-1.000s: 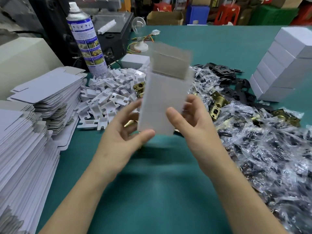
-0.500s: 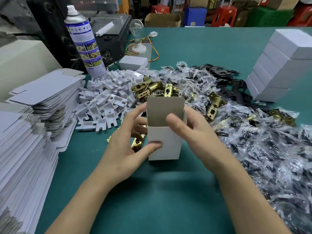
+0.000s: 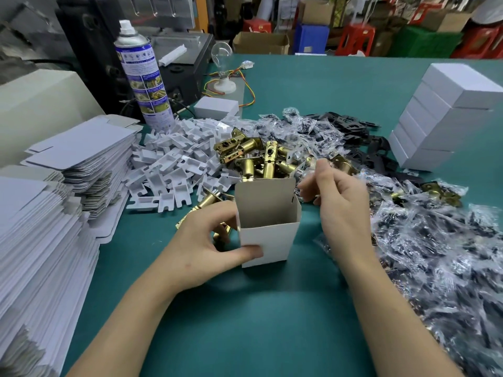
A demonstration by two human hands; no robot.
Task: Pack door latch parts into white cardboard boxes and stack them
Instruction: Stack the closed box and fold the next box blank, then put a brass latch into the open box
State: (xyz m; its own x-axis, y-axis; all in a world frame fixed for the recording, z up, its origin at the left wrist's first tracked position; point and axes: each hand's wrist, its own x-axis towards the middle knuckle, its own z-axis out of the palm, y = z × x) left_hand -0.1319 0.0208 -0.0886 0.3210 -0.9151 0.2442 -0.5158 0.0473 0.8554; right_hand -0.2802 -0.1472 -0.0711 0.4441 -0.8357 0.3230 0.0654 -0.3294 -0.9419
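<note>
Head view, looking down at a green surface [image 3: 258, 322]. A white cardboard box [image 3: 268, 240] stands upright at centre, top open, back flap raised; its inside is too shadowed to read. The left hand [image 3: 201, 248] grips the box's left side, thumb on the front face, w/ the other fingers [image 3: 226, 213] partly hidden behind it. The right hand [image 3: 340, 202] hovers just right of the box, apart from it, over clear bagged parts [image 3: 435, 254]. Its fingers [image 3: 307, 190] are curled but blurred, so can't tell if they pinch anything. Brass latches [image 3: 253, 156] are piled behind the box, one partly hidden by the left hand. White plastic pieces [image 3: 174, 164] lie to the left. Flat box blanks [image 3: 40, 240] are cut off at the left edge, and stacked white boxes [image 3: 446, 115] at the right edge.
</note>
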